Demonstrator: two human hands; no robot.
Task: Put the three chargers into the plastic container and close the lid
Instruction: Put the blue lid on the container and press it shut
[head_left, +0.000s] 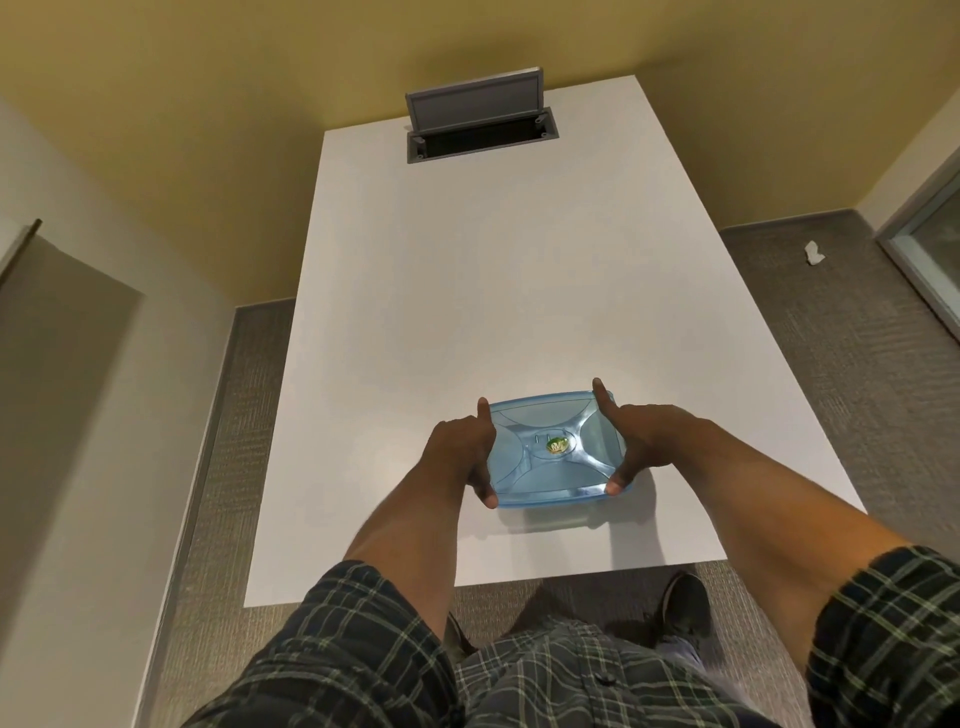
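Blue translucent plastic container (556, 452) sits on the white worktop (467, 291), near the front edge. Lid (519, 415) is on top, covering the box. Contents can't be made out through the tinted lid; chargers not visible anywhere on the worktop. Small round green/yellow sticker (556, 444) at lid centre, writing too small to read.

Left hand (462, 452) grips the container's left side: index finger along the lid's edge, thumb on the near left corner. Right hand (641, 441) mirrors it on the right side, thumb on the near right corner. Both grips are closed on the container.

Far end of worktop: cable-access hatch (480, 130), its grey flap propped open.
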